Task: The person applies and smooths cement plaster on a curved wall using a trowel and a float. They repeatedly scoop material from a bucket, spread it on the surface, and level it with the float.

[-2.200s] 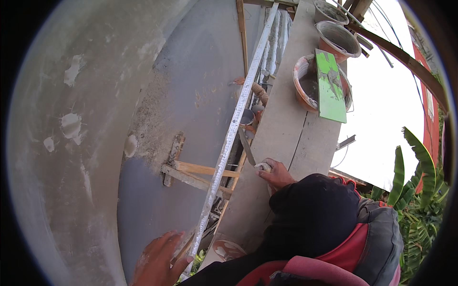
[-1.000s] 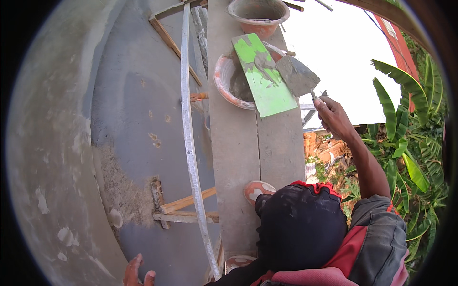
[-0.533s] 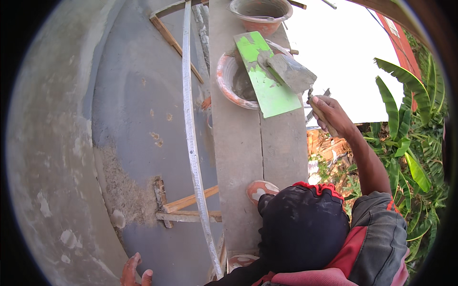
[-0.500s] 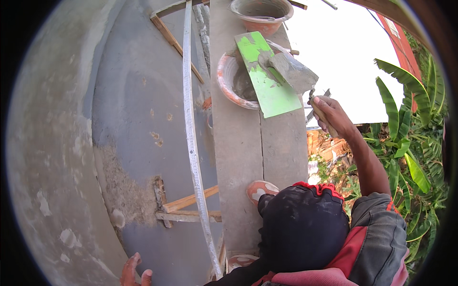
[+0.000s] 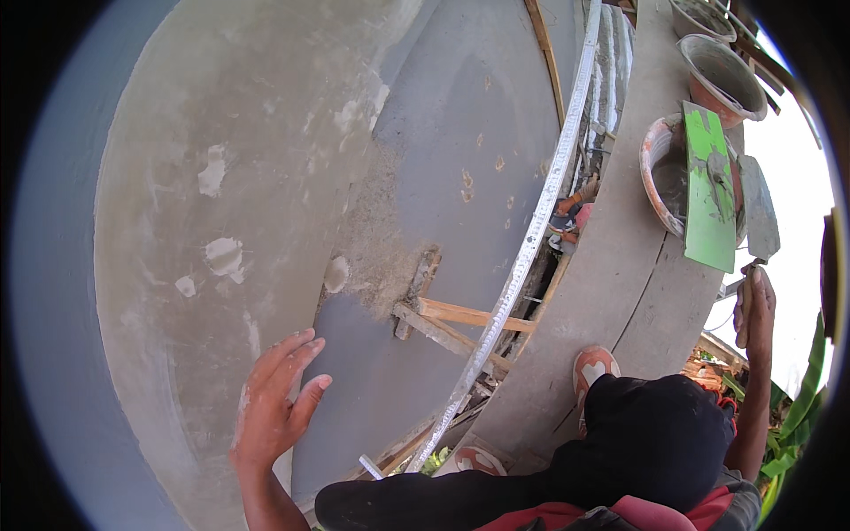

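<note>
My left hand (image 5: 274,403) lies flat, fingers apart, on the grey plastered wall (image 5: 221,177), just below a rough patch of fresh mortar (image 5: 372,239). My right hand (image 5: 753,305) reaches out at the right edge and grips the handle of a steel trowel (image 5: 760,208). The trowel blade sits beside a green plastering board (image 5: 708,199), which rests across an orange basin of mortar (image 5: 660,173).
I stand on a grey plank (image 5: 611,283); my shoes (image 5: 591,367) show on it. A long aluminium straightedge (image 5: 531,239) leans along the wall over wooden braces (image 5: 452,314). Two more mortar buckets (image 5: 722,75) stand farther along the plank. Green leaves (image 5: 801,416) lie below right.
The view has swung left toward the wall. My left hand has risen from the lower edge onto the plaster. The trowel has shifted from over the green board to its right side.
</note>
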Demonstrator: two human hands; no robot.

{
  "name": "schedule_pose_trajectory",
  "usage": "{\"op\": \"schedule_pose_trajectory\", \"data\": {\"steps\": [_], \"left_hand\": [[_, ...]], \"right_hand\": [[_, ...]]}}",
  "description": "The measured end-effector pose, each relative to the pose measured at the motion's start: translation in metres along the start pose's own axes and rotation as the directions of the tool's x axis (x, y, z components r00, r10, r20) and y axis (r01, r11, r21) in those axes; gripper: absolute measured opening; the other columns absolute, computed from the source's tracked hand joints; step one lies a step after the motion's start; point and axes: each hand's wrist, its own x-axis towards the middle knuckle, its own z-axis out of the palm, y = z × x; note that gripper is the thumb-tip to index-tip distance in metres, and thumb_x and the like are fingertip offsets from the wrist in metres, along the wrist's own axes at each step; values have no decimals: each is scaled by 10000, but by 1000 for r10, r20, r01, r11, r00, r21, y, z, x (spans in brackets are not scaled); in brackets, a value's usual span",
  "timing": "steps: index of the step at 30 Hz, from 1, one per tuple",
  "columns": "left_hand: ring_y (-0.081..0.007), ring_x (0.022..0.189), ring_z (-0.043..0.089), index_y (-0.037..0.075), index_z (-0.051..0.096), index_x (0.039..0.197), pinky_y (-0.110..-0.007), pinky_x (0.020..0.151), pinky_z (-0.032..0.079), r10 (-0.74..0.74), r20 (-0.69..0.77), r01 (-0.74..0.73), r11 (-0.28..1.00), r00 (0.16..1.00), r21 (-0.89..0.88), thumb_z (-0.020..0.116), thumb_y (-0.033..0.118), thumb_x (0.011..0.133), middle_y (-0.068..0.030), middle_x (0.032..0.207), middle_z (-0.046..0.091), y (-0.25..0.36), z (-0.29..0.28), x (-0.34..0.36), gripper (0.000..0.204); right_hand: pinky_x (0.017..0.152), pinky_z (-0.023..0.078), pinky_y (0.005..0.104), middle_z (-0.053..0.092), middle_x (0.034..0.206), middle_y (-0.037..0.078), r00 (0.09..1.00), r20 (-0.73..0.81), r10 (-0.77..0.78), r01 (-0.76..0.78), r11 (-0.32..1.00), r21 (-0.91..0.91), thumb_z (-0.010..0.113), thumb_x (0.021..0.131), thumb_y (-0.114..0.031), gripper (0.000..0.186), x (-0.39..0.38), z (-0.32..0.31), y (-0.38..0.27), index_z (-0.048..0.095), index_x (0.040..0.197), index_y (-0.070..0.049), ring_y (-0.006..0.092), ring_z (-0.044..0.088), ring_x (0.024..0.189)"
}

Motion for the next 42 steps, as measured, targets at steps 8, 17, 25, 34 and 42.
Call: {"op": "schedule_pose_trajectory", "data": {"steps": [8, 17, 25, 34, 42], "left_hand": [[-358, 1521, 528, 131, 749, 1393, -524, 1265, 403, 350, -492, 31, 790, 797, 613, 759, 119, 1011, -124, 1620, 605, -80, -56, -12, 382], [-282, 1581, 458, 237, 776, 1384, -461, 1317, 337, 472, -660, 140, 742, 585, 655, 770, 238, 1026, -29, 1641, 594, -150, -86, -23, 358], [-219, 1557, 464, 242, 795, 1298, -437, 1323, 339, 460, -717, 87, 808, 524, 583, 815, 266, 963, -4, 1641, 576, -149, -83, -32, 337], [-219, 1569, 452, 244, 803, 1298, -435, 1345, 300, 469, -644, 90, 763, 604, 640, 822, 243, 951, -11, 1650, 569, -151, -86, -32, 347], [-267, 1615, 405, 236, 736, 1438, -494, 1370, 275, 466, -329, 44, 523, 821, 851, 764, 277, 1011, -39, 1704, 513, -121, -97, 25, 430]], "right_hand": [[400, 422, 200, 556, 781, 5, 953, 251, -170, 129, 977, 171, 499, 1171, -535, 532, -18, 109, -77, 574, 1306, -26, 57, 498, 450], [414, 448, 222, 554, 804, 0, 749, 619, -238, 68, 956, 286, 533, 1156, -541, 435, -79, 264, -211, 544, 1241, -114, 66, 506, 475], [468, 449, 283, 537, 788, 0, 743, 549, -381, 255, 921, 293, 608, 1109, -443, 351, -119, 362, -324, 532, 1165, -105, 93, 518, 526], [540, 467, 301, 554, 832, 26, 808, 450, -380, -30, 736, 676, 603, 1113, -369, 323, -144, 475, -236, 521, 1277, -103, 136, 562, 599], [610, 512, 310, 612, 909, 33, 841, 450, -299, -159, 658, 736, 691, 1116, -247, 381, -159, 514, -87, 542, 1399, -40, 117, 604, 681]]}}
